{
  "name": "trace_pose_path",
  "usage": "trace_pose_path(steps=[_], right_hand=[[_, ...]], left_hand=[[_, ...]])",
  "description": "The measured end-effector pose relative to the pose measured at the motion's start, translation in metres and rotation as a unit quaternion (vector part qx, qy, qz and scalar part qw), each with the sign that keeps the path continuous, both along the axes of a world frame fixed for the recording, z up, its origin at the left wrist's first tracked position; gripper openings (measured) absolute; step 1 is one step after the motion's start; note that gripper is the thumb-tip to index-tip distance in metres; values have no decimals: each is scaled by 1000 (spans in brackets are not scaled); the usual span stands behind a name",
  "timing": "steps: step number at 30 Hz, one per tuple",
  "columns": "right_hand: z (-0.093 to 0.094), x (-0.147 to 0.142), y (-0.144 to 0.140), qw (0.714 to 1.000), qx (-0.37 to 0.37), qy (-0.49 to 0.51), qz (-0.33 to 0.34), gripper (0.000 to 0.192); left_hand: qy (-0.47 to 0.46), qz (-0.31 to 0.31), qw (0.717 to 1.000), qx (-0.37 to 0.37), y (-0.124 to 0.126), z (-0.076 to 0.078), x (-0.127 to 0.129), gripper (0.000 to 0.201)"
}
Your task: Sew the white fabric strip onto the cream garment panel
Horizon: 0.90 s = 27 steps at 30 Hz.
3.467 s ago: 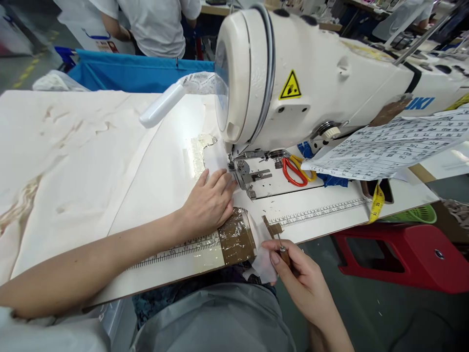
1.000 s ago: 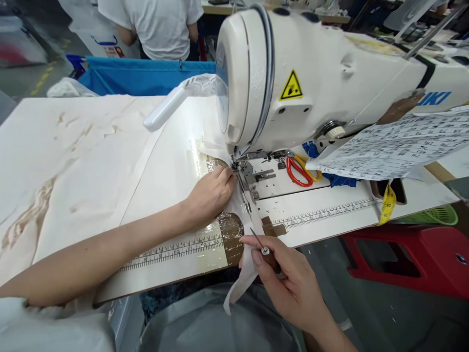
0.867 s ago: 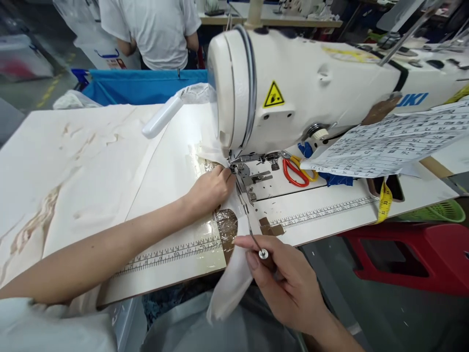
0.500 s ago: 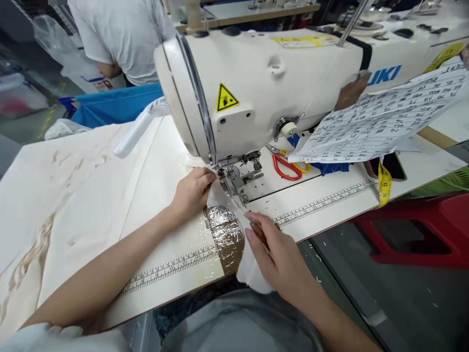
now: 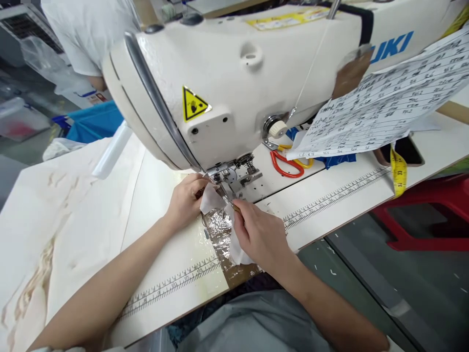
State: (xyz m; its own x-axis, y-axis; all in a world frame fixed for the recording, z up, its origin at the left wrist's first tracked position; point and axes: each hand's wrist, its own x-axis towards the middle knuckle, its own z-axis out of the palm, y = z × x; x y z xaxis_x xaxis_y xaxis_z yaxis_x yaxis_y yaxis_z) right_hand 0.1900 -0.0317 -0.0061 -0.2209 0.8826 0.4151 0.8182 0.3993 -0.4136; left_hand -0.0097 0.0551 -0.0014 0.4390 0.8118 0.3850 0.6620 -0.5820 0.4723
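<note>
A: Largest item first?

B: Sewing machine (image 5: 256, 73), cream, yellow warning sticker, filling the upper half of the view. It stands on the counter (image 5: 154, 205), a pale surface with a printed ruler along its near edge.

A: Next down?

B: Printed sheet (image 5: 381, 112), dense rows of characters, lying against the machine's arm. Then a person in a white shirt (image 5: 88, 34) at the far left, back to us, hands out of view. Red stool (image 5: 432, 215) low on the right.

A: And the work itself?

B: White fabric piece (image 5: 211, 199), small, lying at the presser foot (image 5: 223, 182) over a patch of shiny brown tape (image 5: 220, 225). The left hand (image 5: 186, 201) is closed narrow, pinching the fabric's edge just left of the foot. The right hand (image 5: 258, 234) is wrapped around a thin awl-like tool (image 5: 234, 205), its tip touching the fabric beside the foot; more fabric hangs bunched under that palm.

A: Step in hand, by your reading?

B: Seating the fabric's edge under the foot. The next move likely calls for fine alignment with the tool tip, fingers kept off the needle line.

A: Smallest?

B: Orange-handled scissors (image 5: 284, 164), then the yellow tape measure (image 5: 398, 172) hanging over the counter's edge.
</note>
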Motion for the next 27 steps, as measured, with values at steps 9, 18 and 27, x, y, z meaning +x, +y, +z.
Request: trace_pose_path(steps=[9, 18, 27], right_hand=[[1, -2, 2, 1000, 9, -28, -4, 33], [-1, 0, 1, 999, 10, -30, 10, 30], [0, -2, 3, 1000, 5, -20, -1, 28]], left_hand=[[25, -10, 998, 62, 3, -6, -1, 22], [4, 24, 1000, 3, 6, -5, 0, 23], [-34, 6, 999, -8, 5, -7, -1, 24]])
